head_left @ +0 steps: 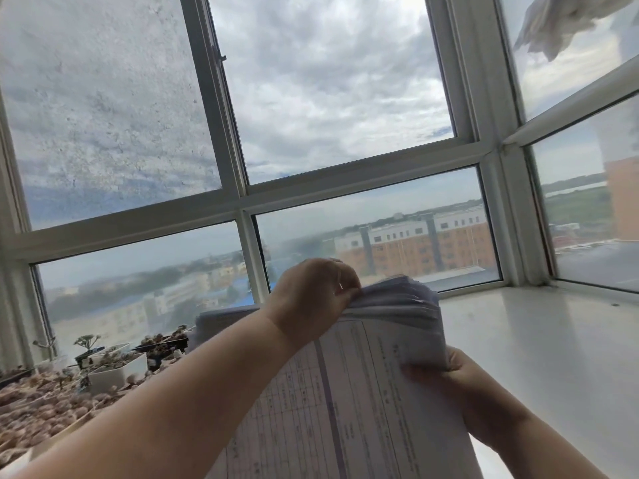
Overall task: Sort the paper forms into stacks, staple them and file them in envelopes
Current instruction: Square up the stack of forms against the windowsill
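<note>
Two hands clamped on paper stack (390, 340): left hand (311, 299) top edge, right hand (473, 382) side edge.

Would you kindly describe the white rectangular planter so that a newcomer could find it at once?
Start at the big corner window and drop to its lower left, where small potted plants stand on a pebble-strewn ledge. The white rectangular planter sits nearest the left forearm. Unlike the dark pots behind it, it is pale, boxy and plain-sided.

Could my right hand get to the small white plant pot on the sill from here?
Probably not: the right hand grips the paper stack, and the white pot sits far left, beyond the left hand.
</note>
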The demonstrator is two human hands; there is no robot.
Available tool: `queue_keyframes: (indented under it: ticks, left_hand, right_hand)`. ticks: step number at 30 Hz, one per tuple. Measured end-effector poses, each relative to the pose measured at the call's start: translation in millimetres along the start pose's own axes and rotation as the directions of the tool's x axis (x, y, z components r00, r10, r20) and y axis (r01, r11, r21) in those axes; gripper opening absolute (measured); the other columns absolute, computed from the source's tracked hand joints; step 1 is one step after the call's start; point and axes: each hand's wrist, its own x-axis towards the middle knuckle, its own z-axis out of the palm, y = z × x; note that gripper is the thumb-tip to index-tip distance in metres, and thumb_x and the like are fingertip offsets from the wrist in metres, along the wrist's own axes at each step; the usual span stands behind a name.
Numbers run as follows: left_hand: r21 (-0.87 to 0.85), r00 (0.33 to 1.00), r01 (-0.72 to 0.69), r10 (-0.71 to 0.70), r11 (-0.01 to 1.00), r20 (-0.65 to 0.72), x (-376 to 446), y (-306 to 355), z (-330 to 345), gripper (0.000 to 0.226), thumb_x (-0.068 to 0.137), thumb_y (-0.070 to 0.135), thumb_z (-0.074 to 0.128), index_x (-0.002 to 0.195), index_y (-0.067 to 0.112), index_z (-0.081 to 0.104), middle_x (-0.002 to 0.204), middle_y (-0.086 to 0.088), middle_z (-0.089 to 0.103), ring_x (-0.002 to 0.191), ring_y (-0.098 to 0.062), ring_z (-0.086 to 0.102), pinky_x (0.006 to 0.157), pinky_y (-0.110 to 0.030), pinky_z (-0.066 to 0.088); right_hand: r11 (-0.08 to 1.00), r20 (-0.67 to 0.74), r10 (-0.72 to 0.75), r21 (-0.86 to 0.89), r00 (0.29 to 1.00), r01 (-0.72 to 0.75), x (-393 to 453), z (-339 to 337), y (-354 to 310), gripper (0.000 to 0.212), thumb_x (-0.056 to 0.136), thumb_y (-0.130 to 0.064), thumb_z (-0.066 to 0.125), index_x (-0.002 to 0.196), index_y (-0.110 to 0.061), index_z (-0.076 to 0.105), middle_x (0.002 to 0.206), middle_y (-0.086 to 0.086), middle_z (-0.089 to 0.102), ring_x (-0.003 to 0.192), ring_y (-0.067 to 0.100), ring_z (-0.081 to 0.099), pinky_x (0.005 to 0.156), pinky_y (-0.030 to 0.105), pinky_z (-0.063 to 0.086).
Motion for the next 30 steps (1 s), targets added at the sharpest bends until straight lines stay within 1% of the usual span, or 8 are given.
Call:
queue_keyframes:
  ticks: [4, 7, 11, 16, 22, 25, 27, 30]
  left_hand:
    - [-0.222, 0.99, 0.055, -0.083, 0.973, -0.116, -1.4, 6.4, 7.6, 0.018, 0.094, 0.019, 0.06, 0.105, 0.02, 0.074, 0.103, 0.007, 0.073, 0.097, -0.004, 0.065, 0.091, -0.024, 0.05]
    - [-0.209, 0.931, 0.037, -0.11, 0.977, -0.348, -17.0, 16.8, 11.0, 0.044, 0.1, 0.035, 0.043, 0.142, 0.021, 0.047, 0.142, 0.01, 0.047, 0.127, 0.007, 0.038, 0.11, -0.014, 0.027]
    - [0.103, 0.994, 0.085, -0.092, 0.991, 0.065, -39.3, 38.1, 25.3, 0.08, 0.087, 0.075, 0.012, 0.154, 0.031, 0.008, 0.159, 0.013, 0.014, 0.144, -0.002, 0.007, 0.118, -0.021, -0.001]
    - [0.057, 1.0, -0.002, 0.0, 0.998, 0.023, -26.3, 38.5, 28.9, 0.074, 0.089, 0.067, 0.023, 0.151, 0.027, 0.026, 0.152, 0.011, 0.033, 0.141, -0.008, 0.024, 0.114, -0.02, 0.012]
    - [0.102, 0.988, -0.053, 0.037, 0.993, 0.15, -24.6, 44.1, 30.7, 0.09, 0.079, 0.079, 0.007, 0.154, 0.029, 0.007, 0.161, 0.011, 0.005, 0.146, 0.0, -0.003, 0.117, -0.019, -0.008]
    - [0.056, 0.974, -0.105, 0.091, 0.993, 0.209, -28.0, 32.0, 23.8, 0.099, 0.072, 0.085, 0.03, 0.153, 0.034, 0.006, 0.16, 0.015, 0.012, 0.144, 0.002, 0.005, 0.119, -0.022, -0.003]
    - [0.132, 0.98, -0.064, 0.037, 0.989, 0.193, -32.0, 2.0, 12.3, 0.103, 0.069, 0.079, 0.053, 0.152, 0.039, 0.005, 0.158, 0.017, 0.017, 0.143, 0.001, 0.011, 0.12, -0.026, -0.004]
    - [0.302, 0.984, 0.122, -0.155, 0.946, 0.088, -57.4, -60.3, -7.9, 0.108, 0.062, 0.084, 0.057, 0.15, 0.039, 0.015, 0.153, 0.01, 0.032, 0.141, -0.011, 0.023, 0.119, -0.033, -0.002]
  right_hand:
    - [1.0, 0.021, 0.002, 0.005, 1.0, -0.002, -0.9, 1.3, -0.1, 0.055, 0.059, -0.025, 0.08, 0.102, 0.008, 0.069, 0.108, 0.04, 0.061, 0.088, 0.041, 0.064, 0.085, 0.054, 0.052]
    - [1.0, 0.017, -0.004, 0.006, 1.0, 0.004, 1.1, 0.0, 1.8, 0.058, 0.059, -0.027, 0.081, 0.103, 0.008, 0.068, 0.109, 0.041, 0.06, 0.09, 0.04, 0.063, 0.088, 0.057, 0.049]
    - [0.999, 0.049, -0.039, 0.038, 0.998, 0.038, 3.7, -1.3, 2.4, 0.054, 0.06, -0.022, 0.081, 0.106, 0.005, 0.07, 0.111, 0.038, 0.063, 0.094, 0.041, 0.064, 0.085, 0.048, 0.053]
    - [0.998, 0.075, -0.054, 0.023, 0.996, 0.052, 5.2, -2.8, 2.7, 0.05, 0.061, -0.019, 0.08, 0.105, 0.002, 0.071, 0.107, 0.033, 0.067, 0.093, 0.04, 0.066, 0.084, 0.046, 0.054]
    - [0.999, 0.048, -0.044, 0.022, 0.998, 0.043, 6.0, -2.8, 5.4, 0.039, 0.065, -0.019, 0.079, 0.098, 0.002, 0.074, 0.1, 0.03, 0.069, 0.087, 0.036, 0.068, 0.074, 0.039, 0.058]
    - [0.999, 0.035, -0.042, 0.003, 0.998, 0.042, 6.2, -4.4, 5.9, 0.061, 0.05, -0.032, 0.09, 0.098, 0.001, 0.074, 0.1, 0.03, 0.069, 0.086, 0.037, 0.068, 0.075, 0.041, 0.057]
    - [0.999, 0.029, -0.033, -0.012, 0.999, 0.033, 5.5, -6.3, 4.6, 0.062, 0.05, -0.034, 0.087, 0.097, 0.004, 0.073, 0.098, 0.031, 0.069, 0.084, 0.036, 0.066, 0.076, 0.042, 0.056]
    - [1.0, 0.029, -0.003, 0.004, 1.0, 0.003, 3.3, -9.0, 2.9, 0.058, 0.049, -0.032, 0.083, 0.093, 0.004, 0.074, 0.094, 0.031, 0.069, 0.078, 0.035, 0.067, 0.069, 0.039, 0.059]
